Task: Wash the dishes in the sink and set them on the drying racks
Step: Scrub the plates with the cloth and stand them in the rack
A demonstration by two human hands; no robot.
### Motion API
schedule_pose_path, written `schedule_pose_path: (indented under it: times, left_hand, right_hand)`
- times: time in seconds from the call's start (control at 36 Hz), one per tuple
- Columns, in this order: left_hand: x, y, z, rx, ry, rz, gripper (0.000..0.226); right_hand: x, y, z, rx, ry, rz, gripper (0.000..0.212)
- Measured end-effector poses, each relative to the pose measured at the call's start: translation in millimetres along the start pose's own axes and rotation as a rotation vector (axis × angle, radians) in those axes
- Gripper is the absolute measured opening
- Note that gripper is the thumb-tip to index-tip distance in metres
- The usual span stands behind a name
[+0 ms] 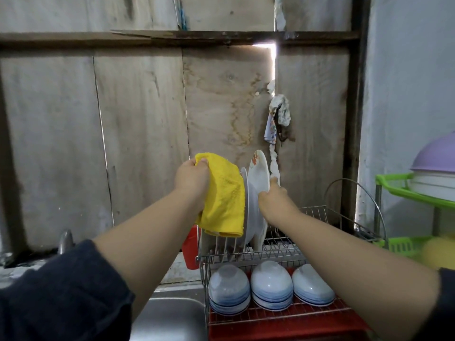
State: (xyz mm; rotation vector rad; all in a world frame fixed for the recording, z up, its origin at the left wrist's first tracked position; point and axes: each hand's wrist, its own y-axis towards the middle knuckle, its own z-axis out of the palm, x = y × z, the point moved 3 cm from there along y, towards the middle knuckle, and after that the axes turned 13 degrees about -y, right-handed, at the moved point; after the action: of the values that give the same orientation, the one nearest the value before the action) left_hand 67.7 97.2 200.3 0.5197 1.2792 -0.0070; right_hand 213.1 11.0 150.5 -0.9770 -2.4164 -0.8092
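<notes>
My left hand grips a yellow cloth that hangs down in front of the upper tier of a two-tier wire drying rack. My right hand pinches the edge of a white plate with an orange flower print, held upright above the upper tier's slots. A second white plate stands upright in the rack just left of it, partly hidden by the cloth. Stacks of upturned white and blue bowls fill the lower tier. A corner of the steel sink shows at the bottom.
A red tray lies under the rack and a red container stands behind its left side. A tap rises at left. A green plastic shelf holding a purple-lidded basin stands at right. A plywood wall is close behind.
</notes>
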Motion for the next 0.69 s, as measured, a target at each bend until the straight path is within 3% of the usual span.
schedule_pose_path:
  times: [0.22,0.42,0.58,0.69]
  left_hand:
    - [1,-2,-3,0.014,-0.021,-0.013,0.040]
    - [2,-7,-5,0.031,-0.029,-0.013,0.037]
    - [1,-15,-4,0.072,-0.088,-0.010,0.035]
    - [0,-23,-1,0.121,-0.130,0.010,0.035]
  right_hand:
    - [-8,-7,7,0.040,0.084,0.013,0.068]
    - [-11,-18,-10,0.093,0.112,-0.008,0.053]
    - [-6,-29,-27,-0.009,-0.008,-0.056,0.050]
    - [9,-42,-41,-0.109,0.098,-0.145,0.041]
